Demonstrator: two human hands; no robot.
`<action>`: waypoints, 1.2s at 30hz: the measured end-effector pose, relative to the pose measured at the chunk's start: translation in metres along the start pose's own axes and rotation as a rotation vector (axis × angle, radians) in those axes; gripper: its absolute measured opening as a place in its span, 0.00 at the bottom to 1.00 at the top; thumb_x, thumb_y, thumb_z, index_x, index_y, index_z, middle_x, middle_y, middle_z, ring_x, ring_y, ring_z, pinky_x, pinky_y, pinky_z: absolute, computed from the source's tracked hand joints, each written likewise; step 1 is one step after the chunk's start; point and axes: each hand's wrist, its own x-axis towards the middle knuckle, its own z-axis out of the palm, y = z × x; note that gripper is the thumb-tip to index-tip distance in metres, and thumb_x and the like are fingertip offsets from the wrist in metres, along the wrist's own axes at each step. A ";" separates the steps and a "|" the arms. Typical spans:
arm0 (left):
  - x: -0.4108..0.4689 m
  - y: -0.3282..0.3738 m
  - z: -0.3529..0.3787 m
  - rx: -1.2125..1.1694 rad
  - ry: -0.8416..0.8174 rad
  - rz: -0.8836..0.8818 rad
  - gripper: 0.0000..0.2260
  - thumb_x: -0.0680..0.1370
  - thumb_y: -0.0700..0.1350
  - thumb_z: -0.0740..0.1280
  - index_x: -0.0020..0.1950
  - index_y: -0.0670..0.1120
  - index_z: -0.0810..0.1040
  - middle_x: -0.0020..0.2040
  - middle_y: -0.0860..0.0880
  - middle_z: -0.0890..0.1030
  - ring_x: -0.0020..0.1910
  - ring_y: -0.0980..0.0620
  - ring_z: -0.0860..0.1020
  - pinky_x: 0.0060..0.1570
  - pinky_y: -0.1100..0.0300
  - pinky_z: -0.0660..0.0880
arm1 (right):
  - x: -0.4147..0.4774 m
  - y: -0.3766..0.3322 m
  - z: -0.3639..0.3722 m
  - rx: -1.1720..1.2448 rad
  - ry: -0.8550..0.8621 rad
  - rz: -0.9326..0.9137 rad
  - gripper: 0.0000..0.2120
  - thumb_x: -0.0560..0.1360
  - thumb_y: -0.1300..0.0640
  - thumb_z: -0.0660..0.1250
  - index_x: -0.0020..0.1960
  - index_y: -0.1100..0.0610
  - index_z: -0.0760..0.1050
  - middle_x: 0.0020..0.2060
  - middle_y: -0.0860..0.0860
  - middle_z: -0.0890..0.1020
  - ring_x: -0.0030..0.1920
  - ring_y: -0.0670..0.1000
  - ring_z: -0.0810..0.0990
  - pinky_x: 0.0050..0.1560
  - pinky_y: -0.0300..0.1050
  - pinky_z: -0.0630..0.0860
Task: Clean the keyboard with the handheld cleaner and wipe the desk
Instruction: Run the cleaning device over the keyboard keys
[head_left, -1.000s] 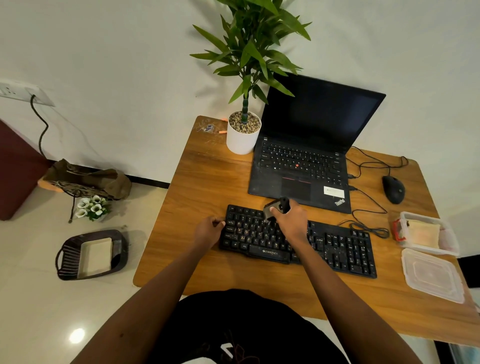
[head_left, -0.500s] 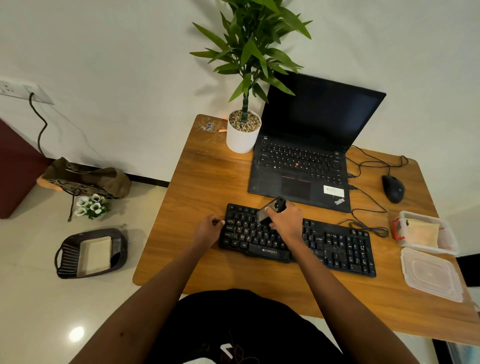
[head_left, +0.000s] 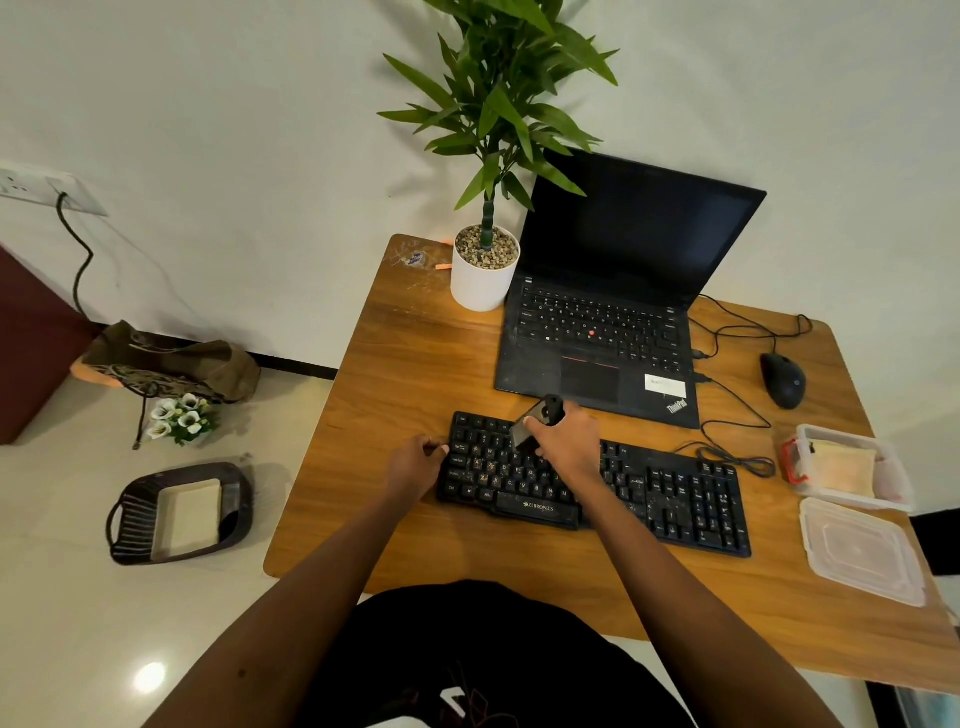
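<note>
Against a wooden desk (head_left: 405, 374), we are steadying the keyboard (head_left: 670, 493) with left hand (head_left: 413, 467) fingers curled on its edge, right hand (head_left: 569, 441) clamping the handheld cleaner (head_left: 535, 421) (light, rigid, we judge).

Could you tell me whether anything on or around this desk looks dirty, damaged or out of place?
Yes. The keyboard is speckled with pale crumbs, thickest under the right hand holding the cleaner. The desk's far left corner looks scuffed. A container sits open, its lid beside it.
</note>
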 end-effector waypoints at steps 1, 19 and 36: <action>-0.001 0.001 0.000 0.002 0.001 0.006 0.12 0.80 0.47 0.63 0.60 0.42 0.76 0.54 0.44 0.80 0.51 0.47 0.77 0.46 0.56 0.74 | 0.001 -0.001 -0.002 -0.025 -0.008 0.009 0.10 0.70 0.53 0.71 0.47 0.57 0.75 0.41 0.54 0.82 0.39 0.53 0.82 0.40 0.53 0.81; -0.032 0.070 0.044 1.002 -0.129 0.682 0.51 0.67 0.71 0.64 0.77 0.46 0.44 0.78 0.47 0.50 0.77 0.46 0.48 0.66 0.34 0.30 | 0.013 0.041 -0.065 0.064 -0.046 0.012 0.18 0.77 0.59 0.63 0.65 0.56 0.62 0.49 0.58 0.78 0.39 0.57 0.82 0.36 0.53 0.82; -0.029 0.084 0.070 1.334 -0.272 0.625 0.60 0.60 0.72 0.70 0.76 0.52 0.33 0.77 0.42 0.44 0.76 0.38 0.45 0.58 0.33 0.25 | 0.011 0.043 -0.050 -0.151 -0.041 -0.156 0.08 0.77 0.58 0.61 0.52 0.57 0.62 0.39 0.55 0.74 0.37 0.54 0.74 0.30 0.44 0.69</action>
